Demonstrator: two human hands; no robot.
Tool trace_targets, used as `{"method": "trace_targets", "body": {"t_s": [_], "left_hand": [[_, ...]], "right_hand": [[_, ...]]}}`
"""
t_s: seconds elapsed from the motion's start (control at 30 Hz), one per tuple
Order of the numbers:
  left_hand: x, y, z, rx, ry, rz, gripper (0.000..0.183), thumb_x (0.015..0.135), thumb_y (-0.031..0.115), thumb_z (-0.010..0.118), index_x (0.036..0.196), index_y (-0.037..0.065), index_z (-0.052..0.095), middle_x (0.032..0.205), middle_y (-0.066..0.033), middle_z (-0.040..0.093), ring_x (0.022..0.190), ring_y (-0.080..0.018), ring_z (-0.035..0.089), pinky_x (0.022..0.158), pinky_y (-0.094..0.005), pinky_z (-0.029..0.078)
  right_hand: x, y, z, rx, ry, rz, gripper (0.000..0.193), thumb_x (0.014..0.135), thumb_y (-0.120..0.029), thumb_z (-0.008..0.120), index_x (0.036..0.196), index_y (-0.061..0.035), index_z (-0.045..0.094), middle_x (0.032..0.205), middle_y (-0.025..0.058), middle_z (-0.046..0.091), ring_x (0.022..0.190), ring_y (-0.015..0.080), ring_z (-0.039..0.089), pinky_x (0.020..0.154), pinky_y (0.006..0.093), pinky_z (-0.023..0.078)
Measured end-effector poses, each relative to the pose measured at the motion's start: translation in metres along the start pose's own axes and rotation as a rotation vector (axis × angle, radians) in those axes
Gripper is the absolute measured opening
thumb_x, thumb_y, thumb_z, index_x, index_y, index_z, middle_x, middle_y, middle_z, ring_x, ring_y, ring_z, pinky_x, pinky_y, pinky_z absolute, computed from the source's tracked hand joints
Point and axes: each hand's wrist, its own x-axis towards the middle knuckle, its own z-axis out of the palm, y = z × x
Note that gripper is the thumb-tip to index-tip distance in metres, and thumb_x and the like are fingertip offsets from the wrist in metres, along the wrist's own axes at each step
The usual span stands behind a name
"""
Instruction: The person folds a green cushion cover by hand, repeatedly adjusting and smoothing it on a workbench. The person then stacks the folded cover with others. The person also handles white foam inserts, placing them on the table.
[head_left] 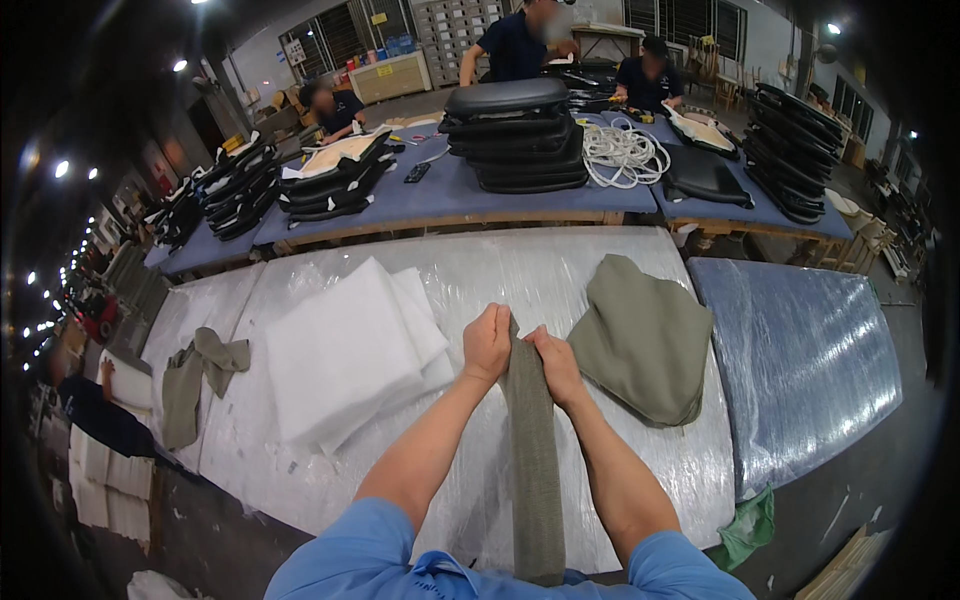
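Observation:
My left hand [487,343] and my right hand [556,365] are side by side, both closed on the far end of a long olive-green fabric piece [532,460]. That strip runs from my hands back toward my body over the plastic-covered table [560,270]. Just right of my right hand lies a pile of folded olive-green fabric covers [643,340]. To the left of my left hand sits a stack of white foam sheets [345,350].
A crumpled olive fabric piece [195,380] lies at the table's left end. A blue padded bench [800,350] wrapped in plastic stands to the right. Behind is a blue-topped table [450,190] with stacks of black seat shells [515,135], white cord [622,152], and people at work.

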Motion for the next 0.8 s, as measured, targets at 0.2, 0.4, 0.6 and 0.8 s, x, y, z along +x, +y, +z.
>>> {"method": "trace_targets", "body": {"t_s": [0.2,0.4,0.6,0.8], "left_hand": [[0.009,-0.011,0.012,0.044,0.005,0.021,0.042,0.109,0.032,0.047,0.081,0.001,0.055,0.068,-0.0225,0.057,0.062,-0.0421,0.058,0.059,-0.047,0.044],[-0.015,-0.014,-0.005,0.104,0.092,-0.033,0.026,0.104,0.026,0.057,0.107,0.001,0.061,0.09,-0.0204,0.065,0.084,-0.0317,0.063,0.075,-0.0424,0.049],[-0.231,-0.057,-0.056,0.144,-0.35,-0.479,0.059,0.096,0.039,0.07,0.139,0.0,0.055,0.114,-0.0212,0.069,0.105,-0.0328,0.066,0.092,-0.0412,0.052],[-0.357,-0.019,-0.102,-0.342,-0.651,-1.565,0.085,0.093,0.063,0.064,0.152,0.006,0.043,0.137,-0.0211,0.06,0.119,-0.0295,0.062,0.096,-0.0475,0.051]], "right_hand": [[0.005,0.003,0.0,0.071,0.014,-0.038,0.046,0.11,-0.039,0.046,0.09,-0.0023,0.065,0.084,-0.0024,0.061,0.079,0.0071,0.053,0.074,0.0267,0.045],[0.004,0.008,0.001,0.107,0.053,-0.064,0.039,0.107,-0.035,0.054,0.086,-0.0033,0.063,0.081,-0.0054,0.056,0.077,0.0056,0.049,0.071,0.0255,0.041],[-0.022,0.019,-0.054,0.209,0.303,-0.033,0.033,0.105,-0.032,0.059,0.103,-0.0018,0.072,0.098,-0.0017,0.067,0.09,0.0085,0.058,0.082,0.0259,0.047],[-0.134,0.01,-0.131,0.247,0.654,0.125,0.052,0.107,-0.041,0.052,0.136,0.0004,0.061,0.13,0.0115,0.066,0.116,0.0189,0.062,0.102,0.0325,0.047]]}}
